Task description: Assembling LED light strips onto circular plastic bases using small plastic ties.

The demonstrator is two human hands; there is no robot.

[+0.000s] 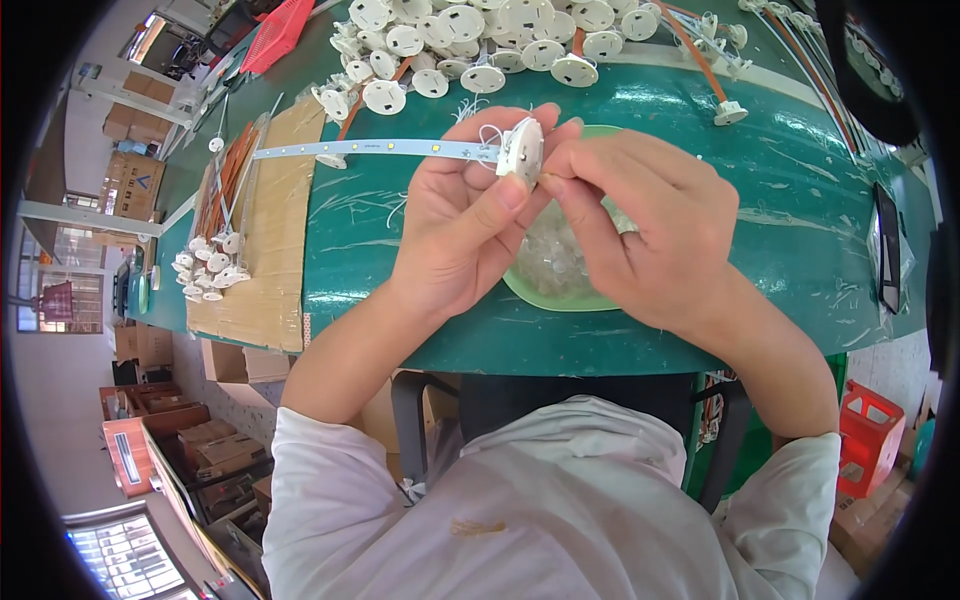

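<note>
My left hand (450,225) holds a white round end cap (522,152) on edge between thumb and fingers. From the cap a narrow white LED strip (370,147) with small yellow chips runs off to the left, and a thin white wire loops beside the joint. At the cap's right side my right hand (660,225) is closed in a pinch, thumb against forefinger. Whatever its fingertips grip is too small or hidden to make out. Beneath both hands stands a light green bowl (545,298) with small clear pieces (552,258) in it, partly covered by the hands.
A big heap of white round caps (460,40) lies at the far side of the green table (380,250). To the left, strips with caps (212,265) rest on a cardboard sheet (280,220). A dark flat device (886,245) lies right; a red stool (868,440) stands below.
</note>
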